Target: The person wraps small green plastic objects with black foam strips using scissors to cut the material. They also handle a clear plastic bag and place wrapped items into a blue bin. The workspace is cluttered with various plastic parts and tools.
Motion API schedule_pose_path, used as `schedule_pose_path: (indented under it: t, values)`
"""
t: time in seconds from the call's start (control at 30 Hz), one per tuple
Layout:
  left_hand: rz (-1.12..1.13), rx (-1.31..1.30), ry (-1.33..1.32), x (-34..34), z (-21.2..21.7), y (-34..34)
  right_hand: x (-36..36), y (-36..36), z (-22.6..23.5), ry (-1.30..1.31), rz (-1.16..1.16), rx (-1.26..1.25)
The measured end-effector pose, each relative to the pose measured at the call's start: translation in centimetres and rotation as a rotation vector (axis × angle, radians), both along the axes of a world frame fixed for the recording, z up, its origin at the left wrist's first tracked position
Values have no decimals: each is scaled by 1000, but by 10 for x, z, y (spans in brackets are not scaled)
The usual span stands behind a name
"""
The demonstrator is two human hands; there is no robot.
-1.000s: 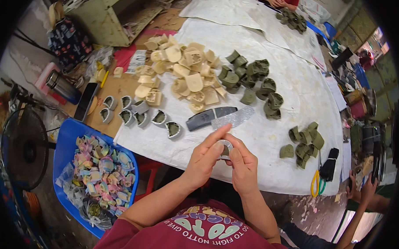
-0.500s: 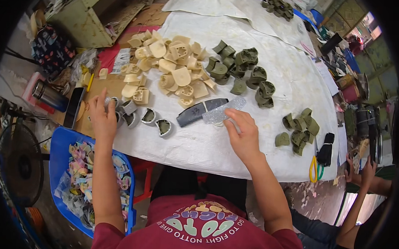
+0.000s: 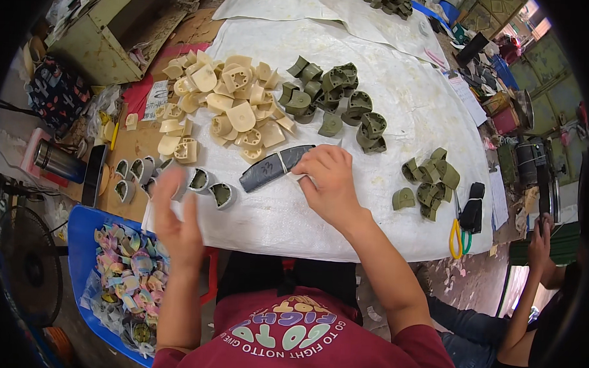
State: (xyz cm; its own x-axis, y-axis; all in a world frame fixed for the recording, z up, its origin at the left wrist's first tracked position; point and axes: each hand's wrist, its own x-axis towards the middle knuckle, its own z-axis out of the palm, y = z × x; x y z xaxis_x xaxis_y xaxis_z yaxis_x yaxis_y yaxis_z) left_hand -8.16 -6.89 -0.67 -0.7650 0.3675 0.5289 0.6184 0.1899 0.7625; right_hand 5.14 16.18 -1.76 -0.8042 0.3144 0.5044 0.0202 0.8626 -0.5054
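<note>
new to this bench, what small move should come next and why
Probably bring the left hand over to steady the long, dark grey, pale-banded bundle: the right hand is at its right end, while the left, though blurred, looks open and empty.

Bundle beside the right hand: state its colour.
The bundle is dark grey with a pale band; the head view shows it best.

the left hand (image 3: 176, 224) is blurred and spread; the right hand (image 3: 331, 184) curls palm-down.
</note>
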Motion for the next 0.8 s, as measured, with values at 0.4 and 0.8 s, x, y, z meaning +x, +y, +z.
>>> schedule_pose_path:
  t: [0.4, 0.8]
  values:
    - [-853, -366, -676, 135, 1, 119, 98, -30, 38, 659, -276, -1260]
    - [-790, -290, 140, 175, -8, 237, 222, 1, 36, 769, -500, -1340]
